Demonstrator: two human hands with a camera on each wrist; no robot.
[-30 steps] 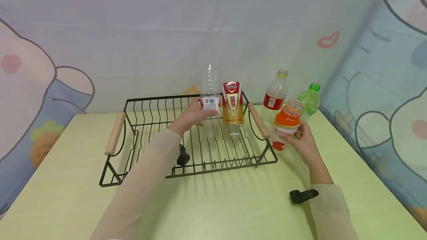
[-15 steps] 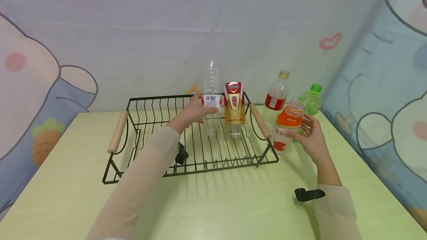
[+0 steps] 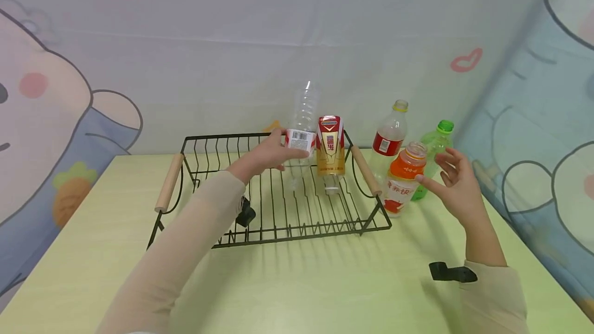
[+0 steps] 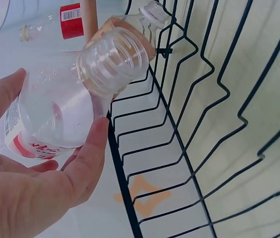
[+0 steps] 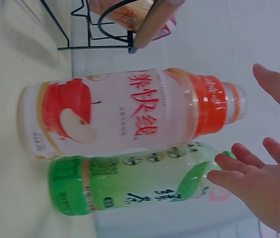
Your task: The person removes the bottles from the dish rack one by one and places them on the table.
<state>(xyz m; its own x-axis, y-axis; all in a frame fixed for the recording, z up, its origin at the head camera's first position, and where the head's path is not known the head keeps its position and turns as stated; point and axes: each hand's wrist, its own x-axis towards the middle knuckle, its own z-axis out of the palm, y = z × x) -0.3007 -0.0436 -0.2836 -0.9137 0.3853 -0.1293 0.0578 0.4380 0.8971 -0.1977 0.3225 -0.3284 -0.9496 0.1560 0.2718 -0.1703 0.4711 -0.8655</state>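
Note:
My left hand (image 3: 266,156) grips a clear plastic bottle (image 3: 303,112) by its white-and-red label. The bottle is held neck down over the black wire rack (image 3: 274,240); I cannot tell whether its mouth touches the wires. Just right of it, a gold-and-red labelled bottle (image 3: 331,148) stands neck down in the rack. My right hand (image 3: 457,189) holds nothing, its fingers spread and slightly bent. It is to the right of an upright, uncapped bottle (image 3: 401,184) with an orange top and an apple label, and in front of a green-capped bottle (image 3: 436,143).
A clear bottle with a red label (image 3: 390,133) stands upright behind the apple-label bottle, beside the rack. Wooden handles (image 3: 366,171) top the rack's two ends. A patterned cloth (image 3: 232,66) hangs behind the pale table (image 3: 297,287).
My right hand has let go of the apple-label bottle and drawn off to the right. My left hand still grips the clear bottle, which now tilts slightly. The view has shifted a little.

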